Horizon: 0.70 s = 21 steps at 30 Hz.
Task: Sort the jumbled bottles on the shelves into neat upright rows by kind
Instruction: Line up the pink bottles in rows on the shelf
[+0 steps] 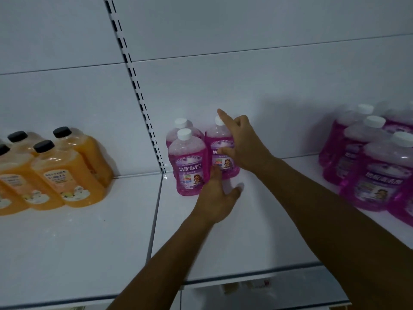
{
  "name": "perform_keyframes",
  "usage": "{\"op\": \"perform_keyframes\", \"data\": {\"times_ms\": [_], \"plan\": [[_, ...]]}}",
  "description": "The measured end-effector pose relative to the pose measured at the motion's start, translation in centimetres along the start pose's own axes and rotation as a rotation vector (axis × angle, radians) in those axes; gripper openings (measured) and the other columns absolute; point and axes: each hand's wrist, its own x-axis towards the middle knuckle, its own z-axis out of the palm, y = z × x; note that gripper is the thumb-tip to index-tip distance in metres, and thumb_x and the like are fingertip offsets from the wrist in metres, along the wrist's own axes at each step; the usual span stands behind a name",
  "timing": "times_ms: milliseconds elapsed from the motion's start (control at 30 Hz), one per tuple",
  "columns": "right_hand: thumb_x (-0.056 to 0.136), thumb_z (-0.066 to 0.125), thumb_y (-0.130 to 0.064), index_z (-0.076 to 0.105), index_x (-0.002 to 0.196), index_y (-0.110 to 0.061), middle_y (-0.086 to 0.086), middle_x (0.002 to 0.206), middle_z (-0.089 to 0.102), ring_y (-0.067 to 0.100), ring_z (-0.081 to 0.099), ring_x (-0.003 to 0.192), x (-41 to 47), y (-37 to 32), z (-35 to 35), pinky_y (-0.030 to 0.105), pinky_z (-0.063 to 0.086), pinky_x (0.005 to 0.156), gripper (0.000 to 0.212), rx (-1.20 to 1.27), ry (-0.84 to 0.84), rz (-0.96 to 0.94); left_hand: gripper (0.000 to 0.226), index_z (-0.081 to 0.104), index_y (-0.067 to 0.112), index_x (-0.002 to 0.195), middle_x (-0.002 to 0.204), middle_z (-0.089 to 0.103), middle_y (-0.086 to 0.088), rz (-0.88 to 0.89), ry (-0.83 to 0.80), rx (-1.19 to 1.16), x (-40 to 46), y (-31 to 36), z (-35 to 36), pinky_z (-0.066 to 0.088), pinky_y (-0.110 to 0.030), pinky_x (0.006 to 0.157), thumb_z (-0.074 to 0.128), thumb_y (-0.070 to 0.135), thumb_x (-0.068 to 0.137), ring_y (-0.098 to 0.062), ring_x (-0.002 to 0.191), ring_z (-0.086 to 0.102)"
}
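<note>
A white shelf (223, 238) holds 3 pink bottles (190, 162) with white caps, standing upright near the back wall beside a slotted upright post (143, 104). Their long axes run vertically, caps up, and the front bottle's label faces the viewer. 2 stand one behind the other on the left; the third (218, 139) stands just beside them on the right.

The right hand (241, 144) rests against the third bottle, its grip spread: the forefinger points up past the cap and the thumb lies across the label. The left hand (216, 198) reaches in low between the front bottle and the third, fingers straight and touching the bottles' lower parts, thumb held out to the right.

Further right stands a blurred cluster of more pink bottles (375, 166), upright. On the left shelf section stand orange bottles (67, 171) with black caps, also upright.
</note>
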Motion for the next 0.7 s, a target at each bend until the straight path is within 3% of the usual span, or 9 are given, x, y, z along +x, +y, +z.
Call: {"op": "perform_keyframes", "data": {"times_ms": [333,533,600,700], "plan": [[0.078,0.078,-0.016,0.026,0.150,-0.026,0.013,0.122,0.041,0.028,0.050,0.111,0.2,-0.7,0.6,0.044,0.051,0.095,0.090,0.045,0.013,0.066,0.066,0.028,0.027,0.148,0.142,0.044,0.007,-0.010,-0.068,-0.086,0.5,-0.2,-0.5,0.033,-0.019,0.096,0.061,0.038,0.092,-0.013,0.130,0.042],[0.084,0.069,-0.041,-0.002,0.152,-0.037,0.014,0.140,0.038,0.033,0.039,0.128,-2.1,-0.9,-1.4,0.053,0.041,0.102,0.098,-0.032,-0.026,0.130,0.062,0.035,0.019,0.146,0.142,0.046,0.001,0.055,-0.100,-0.100,0.3,1.0,0.1,0.039,-0.031,0.106,0.064,0.024,0.091,-0.019,0.131,0.044],[0.087,0.066,-0.041,-0.002,0.153,-0.034,0.014,0.148,0.032,0.033,0.030,0.136,-3.7,-0.2,-3.7,0.050,0.037,0.104,0.095,-0.121,-0.020,0.165,0.065,0.032,0.017,0.148,0.148,0.041,-0.002,0.045,-0.144,-0.119,0.5,1.6,1.1,0.036,-0.037,0.111,0.064,0.025,0.092,-0.019,0.135,0.039],[0.089,0.066,-0.032,0.009,0.154,-0.026,0.013,0.152,0.029,0.030,0.021,0.142,-6.4,1.0,-8.1,0.046,0.032,0.111,0.087,-0.272,0.064,0.218,0.070,0.028,0.016,0.151,0.151,0.039,-0.002,0.009,-0.239,-0.124,0.8,3.4,3.4,0.036,-0.029,0.108,0.062,0.034,0.092,-0.016,0.134,0.042]]}}
